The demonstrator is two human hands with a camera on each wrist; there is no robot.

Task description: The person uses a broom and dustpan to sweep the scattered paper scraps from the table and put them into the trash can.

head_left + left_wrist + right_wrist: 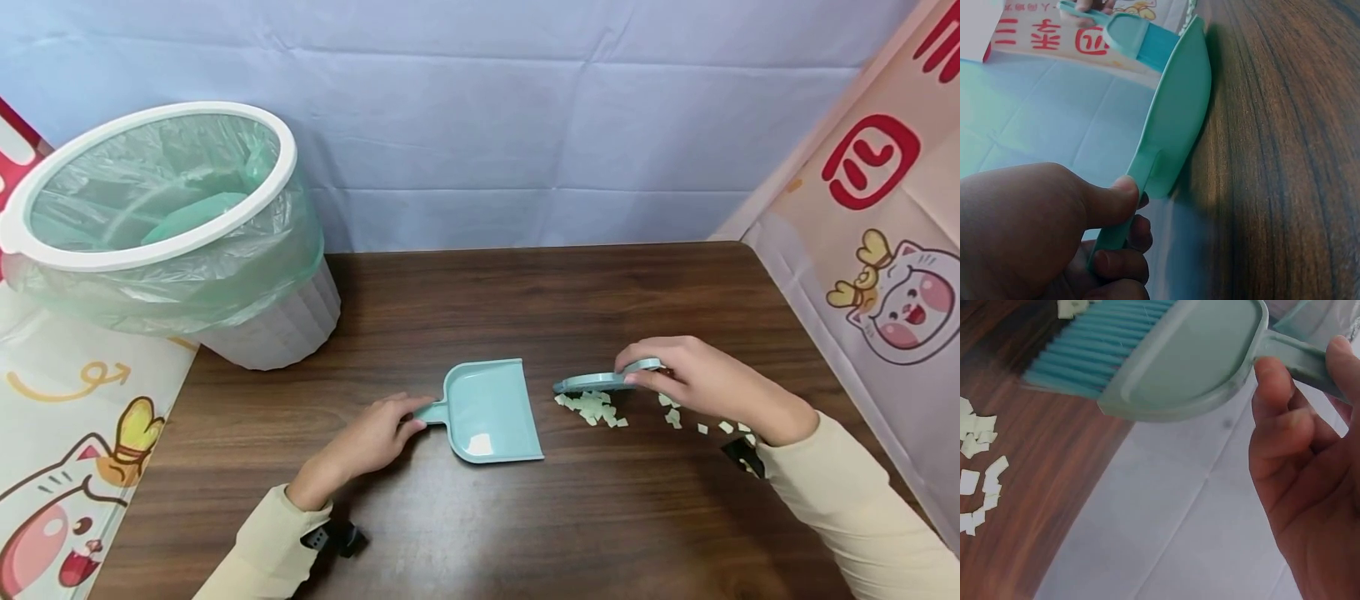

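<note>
My left hand (pixel 377 435) grips the handle of a light teal dustpan (pixel 491 408), its thumb lying along the handle in the left wrist view. The pan sits on the table with its straight open edge facing right. Between thumb and fingers, my right hand (pixel 693 379) holds the handle of a small hand brush (pixel 1191 359) with blue bristles (pixel 1094 350). The brush stands over the table just right of the dustpan. Small pale paper scraps (pixel 592 407) lie in a pile beside the bristles. More scraps (pixel 982 494) trail off to the right, partly under my right forearm.
A white bin (pixel 281 329) lined with a green translucent bag (pixel 187 296) stands at the table's back left. The dark wooden table (pixel 480 533) ends at a pale cloth backdrop (pixel 450 125). A printed cloth (pixel 877 250) hangs along the right side.
</note>
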